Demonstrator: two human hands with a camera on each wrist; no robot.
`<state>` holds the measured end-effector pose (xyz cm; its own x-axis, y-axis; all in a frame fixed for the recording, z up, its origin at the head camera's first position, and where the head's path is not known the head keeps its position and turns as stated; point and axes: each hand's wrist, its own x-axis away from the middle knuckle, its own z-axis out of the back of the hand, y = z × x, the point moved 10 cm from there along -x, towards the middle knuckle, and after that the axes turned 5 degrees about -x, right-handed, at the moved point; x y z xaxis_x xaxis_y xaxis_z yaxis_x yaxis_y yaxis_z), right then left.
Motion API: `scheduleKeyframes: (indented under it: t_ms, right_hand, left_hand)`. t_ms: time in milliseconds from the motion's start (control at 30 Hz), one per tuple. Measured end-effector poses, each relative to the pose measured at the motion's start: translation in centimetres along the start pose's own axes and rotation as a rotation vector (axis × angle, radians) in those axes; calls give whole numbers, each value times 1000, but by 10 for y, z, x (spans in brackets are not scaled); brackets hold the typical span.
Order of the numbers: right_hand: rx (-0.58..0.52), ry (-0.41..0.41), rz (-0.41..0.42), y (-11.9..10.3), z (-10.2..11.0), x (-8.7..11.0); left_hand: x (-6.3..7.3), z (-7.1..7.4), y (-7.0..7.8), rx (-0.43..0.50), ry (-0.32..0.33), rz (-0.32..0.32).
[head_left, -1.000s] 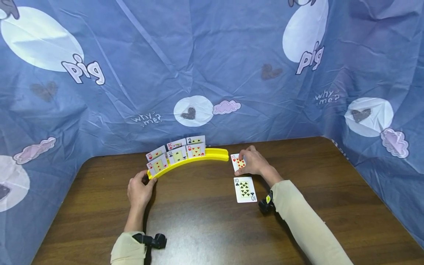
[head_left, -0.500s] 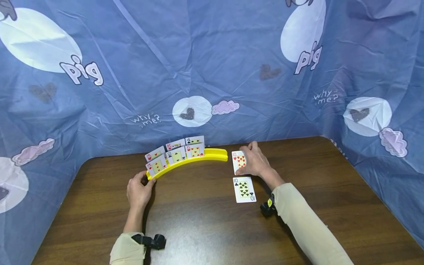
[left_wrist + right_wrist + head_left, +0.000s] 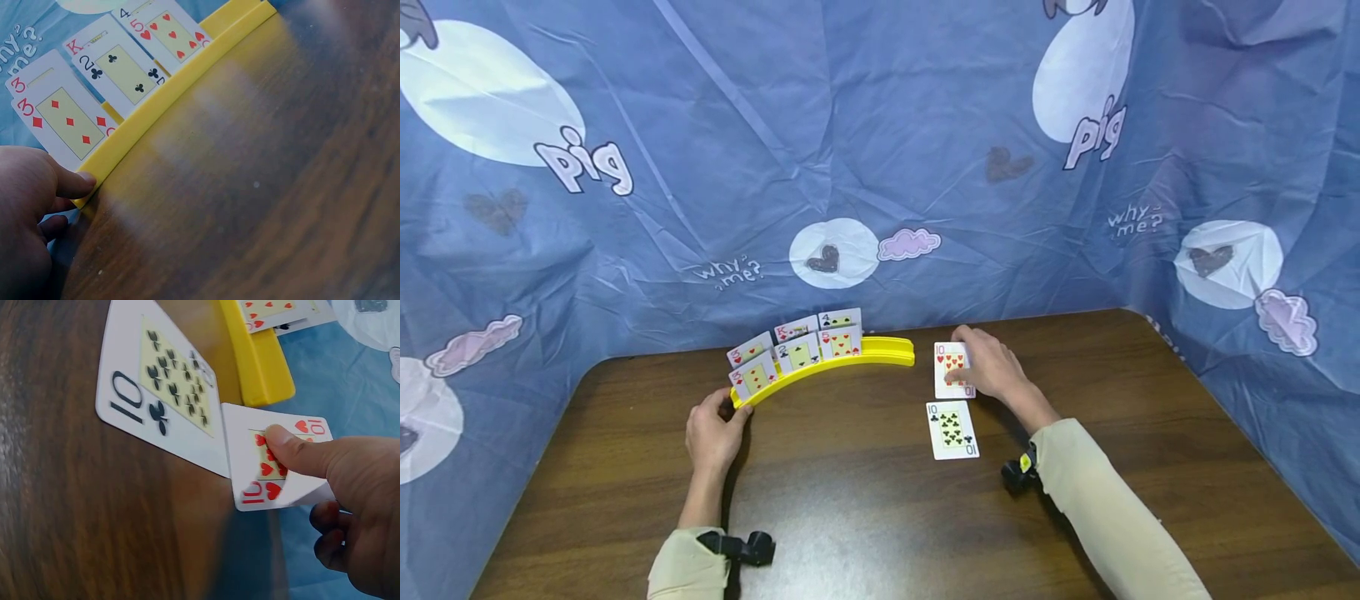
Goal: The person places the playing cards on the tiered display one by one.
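Note:
My left hand [image 3: 713,437] grips the left end of a curved yellow card holder [image 3: 891,352], thumb on its front. Playing cards stand upright in the holder in two rows. The front row has the three of diamonds [image 3: 69,128], two of clubs [image 3: 119,69] and five of hearts [image 3: 167,34]. Behind them show a red three [image 3: 749,350], a red king [image 3: 795,329] and a black four [image 3: 840,317]. My right hand [image 3: 997,368] pinches the ten of hearts [image 3: 247,450], thumb on its face, right of the holder. The ten of clubs [image 3: 952,442] lies face up on the table, nearer me.
The brown wooden table [image 3: 850,483] runs back to a blue printed cloth [image 3: 700,167] hanging close behind the holder. Black wrist cameras sit on the left cuff [image 3: 688,567] and right cuff [image 3: 1052,442].
My right hand has moved slightly right with the ten of hearts, and more of the card's face shows now. The left hand and the holder stay in place.

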<state>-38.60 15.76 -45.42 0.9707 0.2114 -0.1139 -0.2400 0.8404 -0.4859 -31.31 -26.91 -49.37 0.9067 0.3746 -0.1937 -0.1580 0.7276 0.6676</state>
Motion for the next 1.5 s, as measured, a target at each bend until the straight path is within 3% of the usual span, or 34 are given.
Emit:
scheduleKeyframes:
  t_ms: [267,500,867,1500]
  right_hand:
    - [-70,38,109,-10,16,5]
    - [-142,55,145,-21,34,4]
    - [-234,184,162,-47,65,-15]
    - [-279,182,154,-79,70,-41]
  left_hand:
    - [0,0,0,5,-4,6]
    - [0,-2,0,4,-11,14]
    - [-1,1,2,8,-2,8]
    - [-1,0,-1,14,-7,25]
